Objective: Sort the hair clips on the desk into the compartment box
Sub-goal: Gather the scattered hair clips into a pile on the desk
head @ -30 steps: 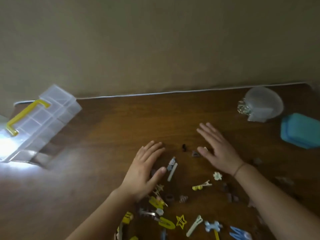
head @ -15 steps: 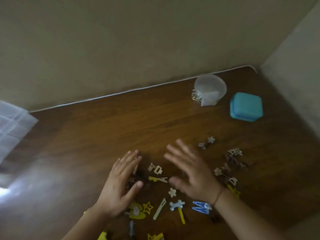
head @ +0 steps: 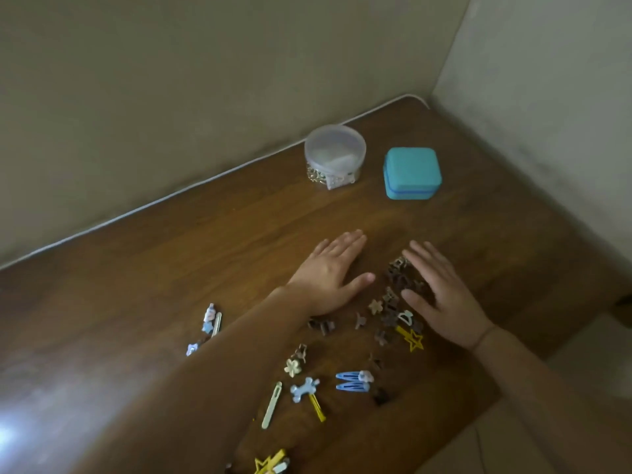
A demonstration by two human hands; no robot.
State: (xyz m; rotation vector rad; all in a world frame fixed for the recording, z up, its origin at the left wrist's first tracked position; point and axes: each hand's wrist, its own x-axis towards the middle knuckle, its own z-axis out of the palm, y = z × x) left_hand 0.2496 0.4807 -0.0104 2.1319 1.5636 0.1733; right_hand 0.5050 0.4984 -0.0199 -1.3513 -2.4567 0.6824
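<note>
Since the earlier frames the view has swung right: the clear compartment box with its yellow handle has slid out of sight on the left, and both hands have travelled right across the desk point(head: 171, 275) to a far cluster of clips.

The desk, dark brown wood, fills the view up to a corner of wall. At the far side stand a round clear tub point(head: 335, 155) and, just right of it, a teal case point(head: 412, 172). The left hand point(head: 330, 275) lies palm down, its fingers point(head: 345, 244) straight and close together, thumb out toward the clips, holding nothing. The right hand point(head: 441, 292) lies flat too, fingers slightly spread, cupping the right side of a heap of small brown claw clips point(head: 398, 278).

The hair clips lie scattered from that heap toward the near edge: a cream flower point(head: 293, 367), a yellow star point(head: 412, 338), a pair of blue snap clips point(head: 352, 382), a pale green bar point(head: 272, 405). They are small, light and mixed in colour and shape.

The risk, as I judge it: raking them together with flat hands may flick clips off the near right edge, and the brown ones are easily missed against the dark wood.
</note>
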